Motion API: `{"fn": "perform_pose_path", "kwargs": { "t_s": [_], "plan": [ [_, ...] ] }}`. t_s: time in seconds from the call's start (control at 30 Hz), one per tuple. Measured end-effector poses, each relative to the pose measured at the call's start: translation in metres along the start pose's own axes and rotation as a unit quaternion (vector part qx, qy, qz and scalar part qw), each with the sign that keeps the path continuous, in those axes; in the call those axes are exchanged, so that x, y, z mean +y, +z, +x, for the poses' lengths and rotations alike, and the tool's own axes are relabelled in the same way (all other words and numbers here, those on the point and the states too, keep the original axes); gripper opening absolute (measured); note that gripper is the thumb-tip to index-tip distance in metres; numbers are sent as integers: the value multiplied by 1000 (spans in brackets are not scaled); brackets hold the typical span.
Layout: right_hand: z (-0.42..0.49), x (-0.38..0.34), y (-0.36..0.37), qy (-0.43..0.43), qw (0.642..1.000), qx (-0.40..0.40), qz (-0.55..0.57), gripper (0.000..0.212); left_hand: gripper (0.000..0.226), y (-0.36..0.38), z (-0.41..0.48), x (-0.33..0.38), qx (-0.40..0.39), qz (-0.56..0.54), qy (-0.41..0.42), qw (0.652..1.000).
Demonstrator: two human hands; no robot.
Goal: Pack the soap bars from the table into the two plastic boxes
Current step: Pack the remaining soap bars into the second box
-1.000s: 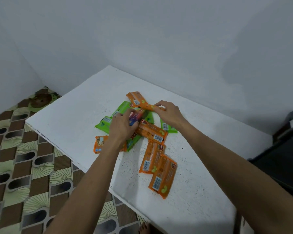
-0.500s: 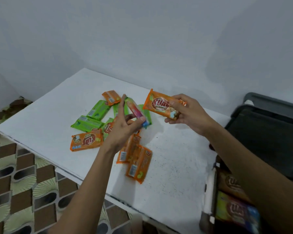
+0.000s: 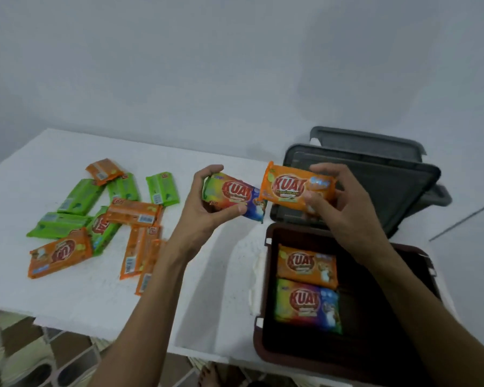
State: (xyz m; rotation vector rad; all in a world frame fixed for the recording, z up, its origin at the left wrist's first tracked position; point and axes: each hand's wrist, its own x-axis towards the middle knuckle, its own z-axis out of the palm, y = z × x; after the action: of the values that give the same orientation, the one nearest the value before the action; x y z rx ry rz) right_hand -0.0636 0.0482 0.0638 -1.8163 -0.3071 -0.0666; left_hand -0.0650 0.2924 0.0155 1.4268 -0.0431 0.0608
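Note:
My left hand (image 3: 204, 202) grips a rainbow-coloured soap bar (image 3: 235, 195) above the table's right part. My right hand (image 3: 336, 202) holds an orange soap bar (image 3: 291, 187) just right of it, over the grey box (image 3: 414, 174). A brown box (image 3: 266, 275) stands nearest me at the right, with an orange bar (image 3: 306, 265) and a rainbow bar (image 3: 308, 304) lying flat inside. Several green and orange soap bars (image 3: 101, 219) lie scattered on the white table (image 3: 76, 291) to the left.
The grey box stands behind the brown one, with a grey lid (image 3: 366, 141) leaning behind it by the wall. Patterned floor tiles (image 3: 25, 356) show below the table's front edge. A bare foot (image 3: 207, 375) appears at the bottom.
Both hands have carried their soap bars to the right, from over the pile toward the boxes. The view has swung right, so the brown box and its two bars now show fully.

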Motion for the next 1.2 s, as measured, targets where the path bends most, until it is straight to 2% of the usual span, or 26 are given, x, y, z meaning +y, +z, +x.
{"fn": "perform_pose_path", "kwargs": {
  "t_s": [0.1, 0.3, 0.5, 0.63, 0.73, 0.8, 0.87, 0.97, 1.2],
  "plan": [
    [-20, 6, -22, -21, 996, 45, -68, 29, 60, 24, 0, -6, -3, 30, 7, 1000],
    [-57, 14, -53, 10, 995, 87, -45, 29, 39, 59, -2, -20, 50, 28, 36, 998],
    [-79, 36, -44, 104, 993, 49, -6, 17, 42, 78, -12, -27, 73, 15, 29, 997],
    [-88, 58, -27, 197, 979, 8, 44, 19, 43, 88, -22, -30, 77, 4, 24, 997],
    [-89, 74, -22, 233, 971, 1, 47, 24, 41, 87, -23, -30, 79, 17, 28, 996],
    [-89, 75, -23, 226, 974, 1, -11, 27, 41, 87, -23, -32, 75, 38, 29, 996],
    [-91, 75, -24, 191, 974, 1, -123, 30, 42, 87, -23, -34, 74, 49, 26, 996],
    [-93, 77, -22, 119, 942, -1, -313, 34, 43, 87, -23, -35, 75, 51, 26, 996],
    [-93, 72, -22, 125, 916, -15, -382, 38, 43, 88, -23, -33, 60, 61, 28, 996]
  ]
}}
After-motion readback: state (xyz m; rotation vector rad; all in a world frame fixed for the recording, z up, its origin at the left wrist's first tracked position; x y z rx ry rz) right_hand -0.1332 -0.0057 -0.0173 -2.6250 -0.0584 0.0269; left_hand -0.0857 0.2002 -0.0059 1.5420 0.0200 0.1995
